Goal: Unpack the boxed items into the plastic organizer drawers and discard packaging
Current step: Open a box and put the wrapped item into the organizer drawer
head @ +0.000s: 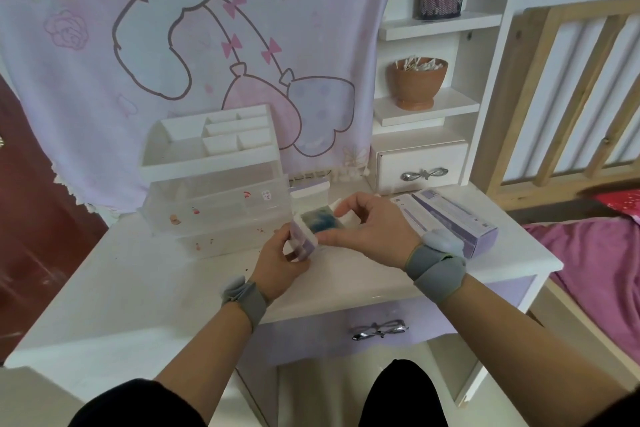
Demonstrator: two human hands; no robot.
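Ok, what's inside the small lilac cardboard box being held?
A white-edged item with a blue-green face sticks out of the small lilac cardboard box, pinched by the right hand; the left hand holds the box. Anything deeper inside is covered.

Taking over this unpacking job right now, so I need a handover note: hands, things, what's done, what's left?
Left hand grips the small purple box; right hand pinches the blue-faced item, partly drawn out of it, above the desk.
Two long purple boxes lie at the desk's right; the plastic organizer stands behind the hands.
Done: small box opened.
Left: stow the item in a drawer, unpack the long boxes, discard packaging.
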